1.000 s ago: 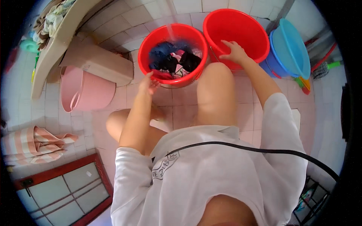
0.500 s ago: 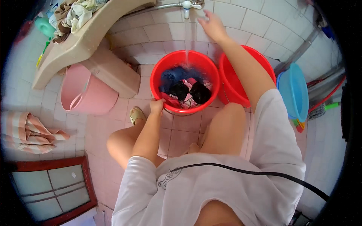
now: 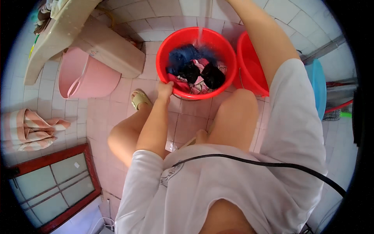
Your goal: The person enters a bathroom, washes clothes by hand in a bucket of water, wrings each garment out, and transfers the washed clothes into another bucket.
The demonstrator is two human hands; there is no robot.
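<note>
My left hand [image 3: 166,89] is closed on the near left rim of a red bucket [image 3: 230,74]. Inside lie wet clothes: a dark blue piece [image 3: 180,55], black pieces [image 3: 213,77] and a pink and white patterned one [image 3: 198,85]. A stream of water [image 3: 200,34] falls into the back of the bucket. My right forearm [image 3: 269,29] reaches up past the top edge of the picture, over a second red bucket [image 3: 249,70]. My right hand and the tap are out of view.
A pink bucket [image 3: 93,80] stands left beside the beige sink pedestal [image 3: 117,50]. Light blue basins [image 3: 318,85] lean at the right wall. A striped towel [image 3: 37,128] hangs at the left, above a red-framed glass door [image 3: 54,187]. A black cable [image 3: 249,160] crosses my shirt.
The view has tilted down, so the buckets sit higher and the tap has left the picture. My right hand has gone beyond the top edge. My left hand stays on the rim.
</note>
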